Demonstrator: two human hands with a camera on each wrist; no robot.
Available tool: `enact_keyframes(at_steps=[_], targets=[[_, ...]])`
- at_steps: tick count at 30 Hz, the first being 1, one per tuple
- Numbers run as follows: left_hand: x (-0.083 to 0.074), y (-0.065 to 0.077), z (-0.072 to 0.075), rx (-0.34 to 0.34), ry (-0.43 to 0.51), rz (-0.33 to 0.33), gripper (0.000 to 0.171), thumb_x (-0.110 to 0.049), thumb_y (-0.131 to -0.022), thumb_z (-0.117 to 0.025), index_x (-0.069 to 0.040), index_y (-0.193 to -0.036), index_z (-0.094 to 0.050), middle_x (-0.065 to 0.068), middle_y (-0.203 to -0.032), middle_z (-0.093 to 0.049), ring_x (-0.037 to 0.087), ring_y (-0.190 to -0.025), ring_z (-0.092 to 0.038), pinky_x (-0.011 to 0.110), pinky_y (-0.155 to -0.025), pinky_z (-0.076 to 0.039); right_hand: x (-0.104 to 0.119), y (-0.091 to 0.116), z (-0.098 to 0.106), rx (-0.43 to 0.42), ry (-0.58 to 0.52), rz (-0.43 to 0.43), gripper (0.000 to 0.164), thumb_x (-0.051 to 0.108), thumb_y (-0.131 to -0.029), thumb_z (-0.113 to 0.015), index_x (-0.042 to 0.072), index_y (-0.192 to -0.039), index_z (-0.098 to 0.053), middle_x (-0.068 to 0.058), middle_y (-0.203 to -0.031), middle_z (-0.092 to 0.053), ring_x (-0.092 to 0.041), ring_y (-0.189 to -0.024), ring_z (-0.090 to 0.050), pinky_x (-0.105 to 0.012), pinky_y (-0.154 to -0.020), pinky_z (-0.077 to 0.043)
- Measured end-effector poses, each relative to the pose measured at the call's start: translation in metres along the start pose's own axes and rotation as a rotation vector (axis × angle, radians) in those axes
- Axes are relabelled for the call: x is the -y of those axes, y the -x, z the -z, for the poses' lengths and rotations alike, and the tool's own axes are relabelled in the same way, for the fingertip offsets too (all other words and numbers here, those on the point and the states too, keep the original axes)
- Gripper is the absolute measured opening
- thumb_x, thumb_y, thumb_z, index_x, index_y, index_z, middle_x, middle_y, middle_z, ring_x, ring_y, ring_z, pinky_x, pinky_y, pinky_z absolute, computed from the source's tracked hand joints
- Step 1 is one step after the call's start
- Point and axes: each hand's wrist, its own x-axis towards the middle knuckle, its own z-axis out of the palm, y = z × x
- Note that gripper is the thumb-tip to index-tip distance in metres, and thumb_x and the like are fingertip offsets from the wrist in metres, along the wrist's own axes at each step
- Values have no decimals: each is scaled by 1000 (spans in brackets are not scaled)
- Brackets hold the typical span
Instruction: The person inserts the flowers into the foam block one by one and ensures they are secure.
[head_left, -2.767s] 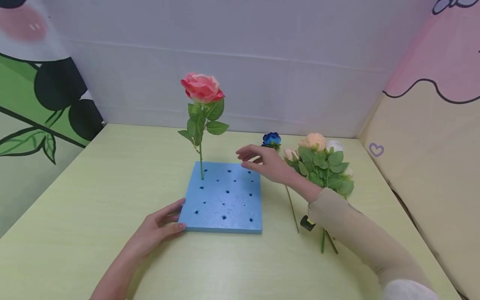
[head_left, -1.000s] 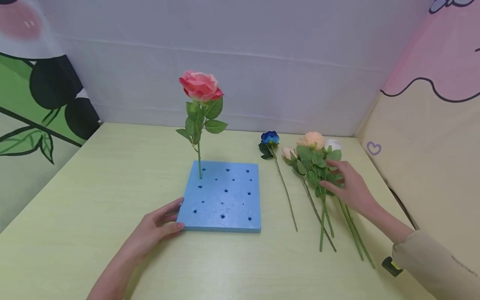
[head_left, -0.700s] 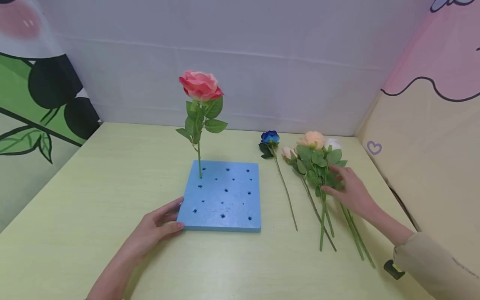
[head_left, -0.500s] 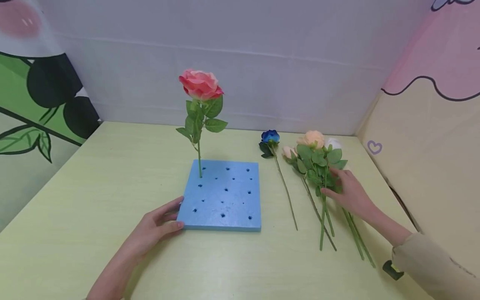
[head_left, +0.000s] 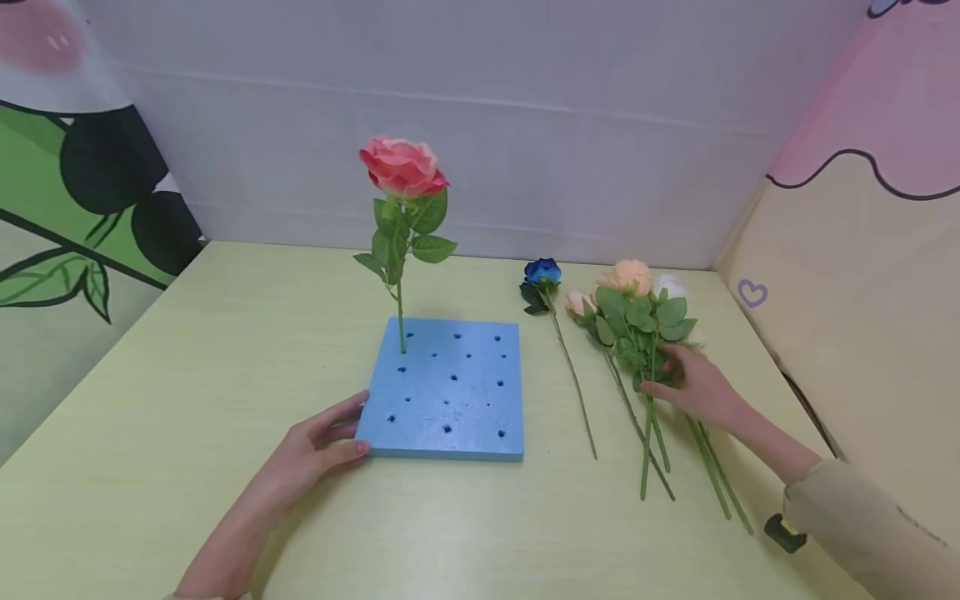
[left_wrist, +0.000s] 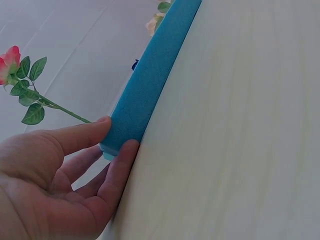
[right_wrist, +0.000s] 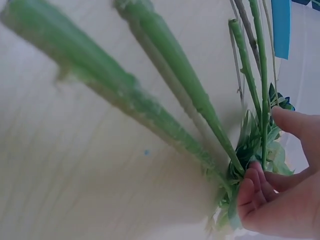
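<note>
A pink artificial rose (head_left: 403, 167) stands upright in a blue foam board (head_left: 472, 400) dotted with holes. My left hand (head_left: 318, 450) grips the board's near left corner; the left wrist view has the thumb and fingers on either side of the board's edge (left_wrist: 150, 75). On the right, my right hand (head_left: 701, 387) is in among a bunch of roses, thumb and curled fingers at a green rose stem (right_wrist: 264, 100) below the leaves (head_left: 637, 325). Peach blooms (head_left: 628, 277) and a white bloom (head_left: 670, 287) lie at the bunch's far end. Leaves partly hide the fingertips.
A blue rose (head_left: 542, 272) lies alone between the board and the bunch, its thin stem (head_left: 573, 375) pointing toward me. Two loose green stems (head_left: 716, 475) lie under my right forearm. A pale wall (head_left: 465, 125) closes the table's back, with printed panels at both sides.
My right hand has moved from above the board's far right corner to the rose bunch, where its fingers have closed in slightly. My left hand stays at the board's corner.
</note>
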Motion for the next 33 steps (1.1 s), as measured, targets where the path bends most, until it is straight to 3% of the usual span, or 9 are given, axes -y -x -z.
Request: enact_keyframes(at_steps=[5,9,15,22,27,30,33], targets=[[-1,1,0,-9,-4,3,76,-19,-90,-73,-22,-155,-34,15,-158,-38,15,-124,-56,19,-92,-57,-2,-5,2,52,-31,-16,84,35,-89,-72,-13,-145,-32,-21,-109,-63,-28,-95,-62,-30,-74,-53],[-2,2,0,-19,-18,5,75,-20,-90,-73,-22,-155,-34,15,-157,-39,20,-127,-56,17,-91,-57,-1,-8,3,71,-48,-2,84,34,-88,-73,-14,-145,-32,-19,-104,-66,-23,-89,-62,-24,-69,-51],[-2,4,-1,-23,-26,-3,74,-21,-90,-72,-21,-154,-35,16,-156,-40,25,-129,-54,18,-91,-57,0,-8,4,124,-104,0,84,29,-90,-72,-16,-145,-27,-14,-96,-70,-16,-81,-63,-26,-67,-52],[0,2,-3,-22,-3,-4,74,-17,-90,-72,-21,-154,-36,17,-156,-40,26,-128,-55,23,-92,-59,0,-9,12,191,-196,-21,83,24,-92,-69,-16,-147,-23,-11,-96,-74,-12,-87,-67,-27,-81,-51],[1,1,-3,-24,-4,4,74,-18,-90,-72,-21,-154,-35,17,-156,-40,25,-128,-55,23,-92,-59,0,-9,16,213,-248,-40,82,21,-92,-69,-15,-148,-21,-13,-98,-74,-14,-88,-68,-37,-89,-54],[1,1,-3,-23,2,6,74,-17,-90,-72,-21,-154,-35,17,-156,-40,26,-128,-55,24,-92,-59,0,-8,18,207,-268,-48,81,20,-93,-69,-15,-149,-22,-16,-102,-72,-15,-88,-68,-39,-87,-56],[1,1,-3,-23,4,6,74,-17,-90,-72,-20,-154,-36,17,-156,-40,26,-128,-55,24,-92,-59,1,-6,18,201,-328,-68,80,16,-93,-67,-14,-150,-20,-21,-107,-69,-15,-86,-69,-33,-80,-60]])
